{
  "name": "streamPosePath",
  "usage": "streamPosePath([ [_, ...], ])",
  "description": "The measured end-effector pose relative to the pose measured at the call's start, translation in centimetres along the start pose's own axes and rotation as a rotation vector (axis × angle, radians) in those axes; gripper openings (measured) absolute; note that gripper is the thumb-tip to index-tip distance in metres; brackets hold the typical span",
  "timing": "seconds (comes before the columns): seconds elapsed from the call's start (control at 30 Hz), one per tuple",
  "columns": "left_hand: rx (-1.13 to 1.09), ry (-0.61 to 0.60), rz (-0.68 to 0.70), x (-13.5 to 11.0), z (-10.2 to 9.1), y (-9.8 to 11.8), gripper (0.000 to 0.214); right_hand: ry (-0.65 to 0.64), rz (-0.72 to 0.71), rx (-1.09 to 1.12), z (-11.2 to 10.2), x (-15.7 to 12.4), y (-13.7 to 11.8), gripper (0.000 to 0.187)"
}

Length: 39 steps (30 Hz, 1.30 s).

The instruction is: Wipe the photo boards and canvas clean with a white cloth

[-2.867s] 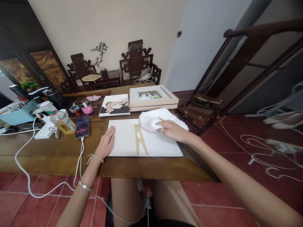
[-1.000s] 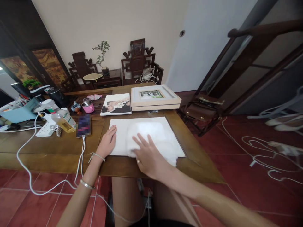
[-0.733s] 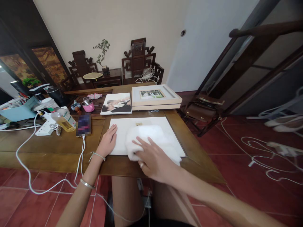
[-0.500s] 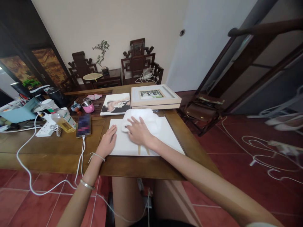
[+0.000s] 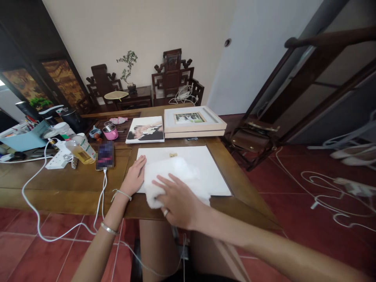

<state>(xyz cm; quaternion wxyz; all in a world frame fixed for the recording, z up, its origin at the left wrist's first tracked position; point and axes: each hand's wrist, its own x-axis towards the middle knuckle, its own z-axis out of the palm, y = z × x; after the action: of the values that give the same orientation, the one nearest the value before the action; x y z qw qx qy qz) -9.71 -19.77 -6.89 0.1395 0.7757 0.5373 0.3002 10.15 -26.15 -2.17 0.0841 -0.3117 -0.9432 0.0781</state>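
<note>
A white board (image 5: 216,178) lies flat on the table near its front edge, with a small tan patch (image 5: 173,155) near its far side. My right hand (image 5: 180,199) presses down on a fluffy white cloth (image 5: 169,168), its fingers extended over the top and the thumb side tucked against it. The cloth covers the middle of the board and reaches past its near edge. My left hand (image 5: 135,174) rests with fingers stretched along the board's left edge, holding nothing.
Behind the board are a photo canvas (image 5: 146,135) and stacked picture frames (image 5: 195,132). To the left stand a phone (image 5: 105,155) on a cable, an oil-coloured bottle (image 5: 82,150), a power strip (image 5: 58,159) and a pink mug (image 5: 111,134). A brown bag (image 5: 245,139) is at the right.
My right hand has slid the cloth toward me, from the board's far part to its near edge. The tan patch at the far side is now uncovered; my left hand stays put.
</note>
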Motion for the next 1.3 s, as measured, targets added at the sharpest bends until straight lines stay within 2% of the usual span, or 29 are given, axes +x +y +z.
streamPosePath([
  [0.13,-0.02,0.008,-0.016,0.0,0.1,0.0,0.042,0.066,0.145,-0.055,-0.1,3.5,4.1,0.033],
  [0.2,-0.048,0.015,-0.025,0.0,0.0,0.1,0.042,0.095,0.198,-0.109,0.1,5.4,5.2,0.034],
  [0.3,-0.116,0.086,-0.058,0.0,-0.3,0.5,0.042,0.116,0.234,-0.146,0.5,7.2,4.9,0.036],
  [0.37,-0.184,0.173,-0.094,0.0,-0.7,0.8,0.043,0.098,0.165,-0.13,0.8,7.4,3.8,0.036],
  [0.5,-0.26,0.277,-0.124,-0.1,-1.2,1.3,0.049,0.075,-0.089,-0.046,0.7,5.0,1.1,0.031],
  [0.6,-0.235,0.215,-0.116,0.0,-0.9,1.2,0.052,0.049,-0.16,0.055,-0.1,1.9,-0.1,0.028],
  [0.73,-0.124,0.072,-0.06,-0.1,-0.2,0.8,0.048,0.009,-0.053,0.111,-1.4,-1.4,0.2,0.025],
  [0.83,-0.078,0.051,-0.028,-0.1,0.1,0.6,0.046,0.038,0.1,0.039,-2.0,-1.4,2.3,0.029],
  [0.93,-0.056,0.048,-0.021,-0.1,0.1,0.5,0.044,0.045,0.228,-0.009,-2.3,1.2,5.1,0.03],
  [1.03,-0.043,0.056,-0.012,-0.1,0.0,0.4,0.041,0.085,0.298,0.09,-2.3,5.5,7.2,0.032],
  [1.17,-0.03,0.075,-0.004,0.0,0.0,0.3,0.038,0.121,0.272,0.194,-1.7,10.9,7.3,0.034],
  [1.3,-0.022,0.071,0.013,0.0,-0.1,0.2,0.037,0.117,0.268,0.236,-1.3,12.9,6.9,0.033],
])
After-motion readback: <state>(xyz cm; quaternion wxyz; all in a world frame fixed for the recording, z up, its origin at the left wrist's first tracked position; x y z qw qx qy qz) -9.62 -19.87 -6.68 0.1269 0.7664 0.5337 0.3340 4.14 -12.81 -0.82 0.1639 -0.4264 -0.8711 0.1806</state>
